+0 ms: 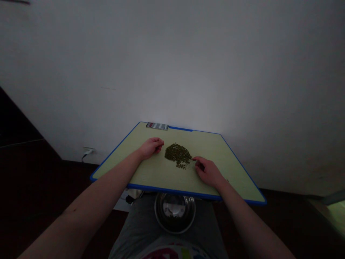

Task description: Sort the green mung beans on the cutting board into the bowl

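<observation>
**Head view.** A heap of small dried green grains [178, 154] is shown on a pale green board [223, 158] with a blue rim, positioned above a steel bowl [174, 212] in the lap. The left hand [151, 148] is curled shut just beside the heap, with nothing seen held. The right hand [208, 172] is narrowly cupped, its fingertips [195, 159] touching the heap's edge; whether grains are held cannot be told.

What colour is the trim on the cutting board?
Blue; the head view shows it best, along the near edge of the pale green cutting board.
</observation>
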Demonstrator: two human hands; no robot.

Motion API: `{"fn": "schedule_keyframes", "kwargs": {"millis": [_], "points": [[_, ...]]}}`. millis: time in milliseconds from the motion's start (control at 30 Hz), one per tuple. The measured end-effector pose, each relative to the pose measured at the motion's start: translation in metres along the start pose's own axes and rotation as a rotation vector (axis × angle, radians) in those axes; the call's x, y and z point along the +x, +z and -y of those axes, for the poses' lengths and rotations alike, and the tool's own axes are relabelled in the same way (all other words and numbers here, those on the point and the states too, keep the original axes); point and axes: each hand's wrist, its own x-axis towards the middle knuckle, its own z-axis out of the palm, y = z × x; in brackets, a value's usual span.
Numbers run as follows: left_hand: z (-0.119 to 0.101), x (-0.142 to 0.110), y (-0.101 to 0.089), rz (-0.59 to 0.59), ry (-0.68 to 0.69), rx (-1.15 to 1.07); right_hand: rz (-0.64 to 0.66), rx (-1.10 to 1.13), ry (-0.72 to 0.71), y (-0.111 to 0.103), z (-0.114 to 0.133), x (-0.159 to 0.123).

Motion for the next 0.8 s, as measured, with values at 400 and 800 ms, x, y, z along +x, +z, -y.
{"fn": "schedule_keyframes", "kwargs": {"millis": [400, 800], "points": [[-0.001, -0.001, 0.001, -0.010, -0.013, 0.016, 0.030, 0.015, -0.038, 0.000, 0.004, 0.000], [0.000, -0.001, 0.000, -0.006, -0.012, -0.008, 0.120, 0.063, -0.057, 0.002, 0.018, -0.005]]}}
